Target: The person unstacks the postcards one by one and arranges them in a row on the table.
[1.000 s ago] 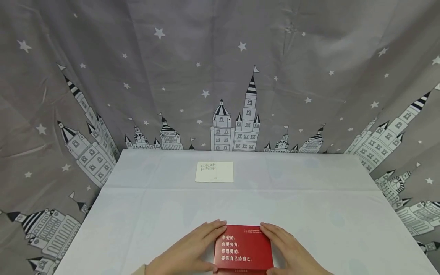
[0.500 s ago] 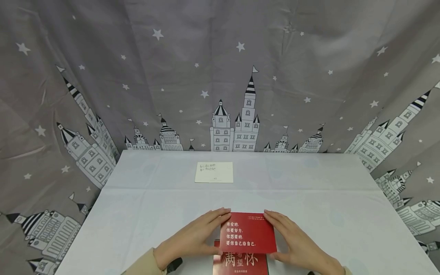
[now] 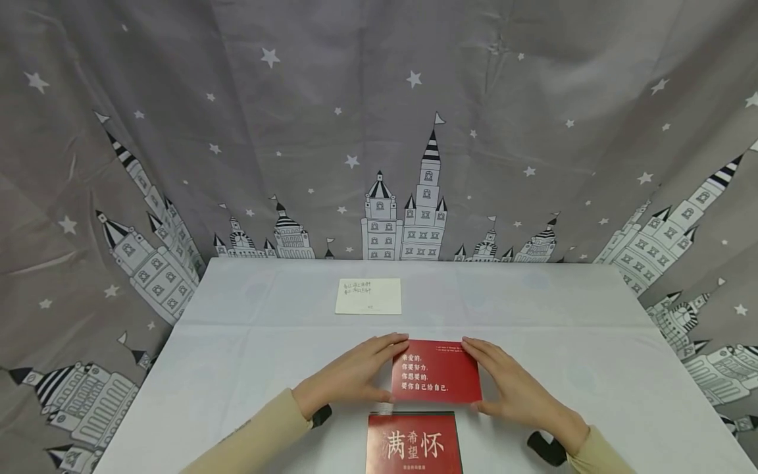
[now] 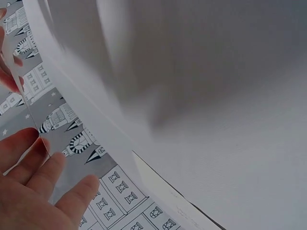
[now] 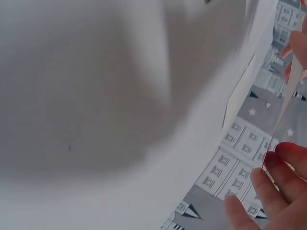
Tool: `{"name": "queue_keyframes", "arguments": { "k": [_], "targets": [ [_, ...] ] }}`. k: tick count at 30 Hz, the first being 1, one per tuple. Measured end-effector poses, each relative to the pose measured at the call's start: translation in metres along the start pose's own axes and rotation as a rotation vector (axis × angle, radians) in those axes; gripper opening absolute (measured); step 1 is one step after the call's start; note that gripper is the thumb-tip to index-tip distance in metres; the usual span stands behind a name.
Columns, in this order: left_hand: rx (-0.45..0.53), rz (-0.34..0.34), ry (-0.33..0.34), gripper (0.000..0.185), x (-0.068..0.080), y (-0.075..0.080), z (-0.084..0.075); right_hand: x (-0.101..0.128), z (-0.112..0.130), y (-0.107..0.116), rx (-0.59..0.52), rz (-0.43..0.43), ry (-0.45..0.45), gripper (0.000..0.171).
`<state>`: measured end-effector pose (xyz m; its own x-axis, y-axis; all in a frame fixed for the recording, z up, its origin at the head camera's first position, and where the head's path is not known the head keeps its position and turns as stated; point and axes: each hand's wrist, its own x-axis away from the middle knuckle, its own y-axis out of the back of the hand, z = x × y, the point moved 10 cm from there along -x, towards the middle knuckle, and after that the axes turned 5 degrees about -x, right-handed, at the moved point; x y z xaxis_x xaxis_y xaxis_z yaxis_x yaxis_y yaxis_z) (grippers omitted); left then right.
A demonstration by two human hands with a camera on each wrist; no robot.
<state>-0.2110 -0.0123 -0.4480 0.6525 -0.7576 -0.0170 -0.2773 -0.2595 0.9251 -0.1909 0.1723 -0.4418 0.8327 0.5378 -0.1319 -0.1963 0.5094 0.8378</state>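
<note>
Above the red box [image 3: 414, 445], both hands' fingers [image 3: 379, 347] pinch a red card [image 3: 435, 371] by its side edges.

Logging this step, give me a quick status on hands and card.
Left hand and right hand grip red card by its sides. Red box below. Cream card ahead, apart.

R hand [image 5: 283, 191] fingertips pinch thin card edge [image 5: 283, 115] above white table [image 5: 96, 96].
</note>
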Motion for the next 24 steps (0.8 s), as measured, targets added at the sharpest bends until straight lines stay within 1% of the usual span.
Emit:
{"name": "queue_keyframes", "arguments": {
  "k": [3,9,18,24],
  "targets": [
    [-0.013,0.0,0.002,0.089,-0.01,0.001,0.004,-0.005,-0.007,0.003,-0.007,-0.002,-0.001,0.094],
    [-0.025,0.014,0.023,0.088,-0.031,-0.001,0.013,-0.015,-0.026,0.003,0.002,0.022,-0.022,0.093],
    [-0.051,0.018,0.023,0.089,-0.059,-0.004,0.034,-0.036,-0.048,0.007,-0.015,0.021,-0.02,0.091],
    [-0.083,0.045,0.061,0.087,-0.077,-0.008,0.048,-0.051,-0.065,0.005,-0.006,0.046,-0.039,0.089]
  ]
}}
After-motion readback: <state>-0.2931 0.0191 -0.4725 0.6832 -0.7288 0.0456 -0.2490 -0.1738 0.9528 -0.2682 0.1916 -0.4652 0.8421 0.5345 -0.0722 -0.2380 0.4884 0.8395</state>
